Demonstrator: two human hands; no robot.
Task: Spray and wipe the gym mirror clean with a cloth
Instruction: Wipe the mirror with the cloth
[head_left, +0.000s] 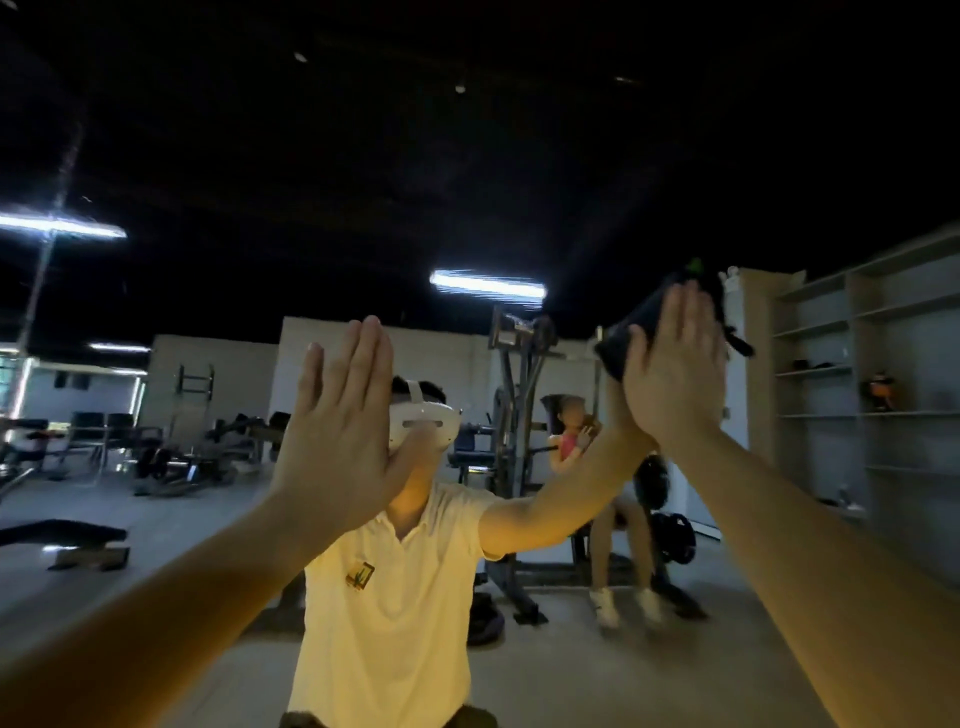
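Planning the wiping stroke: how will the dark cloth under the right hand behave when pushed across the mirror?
The dark cloth looks floppy: its edges crumple and fold past the right hand. It probably slides on the smooth mirror, but may bunch or slip free, since straight fingers only press it.

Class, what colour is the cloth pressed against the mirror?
Very dark, near black: the cloth under the right hand, head view.

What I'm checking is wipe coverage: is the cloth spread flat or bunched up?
Mostly spread: the cloth shows flat beyond the straight-fingered right hand.

Dark cloth (631, 332), pale yellow shirt (395, 597), white headset (423, 421)
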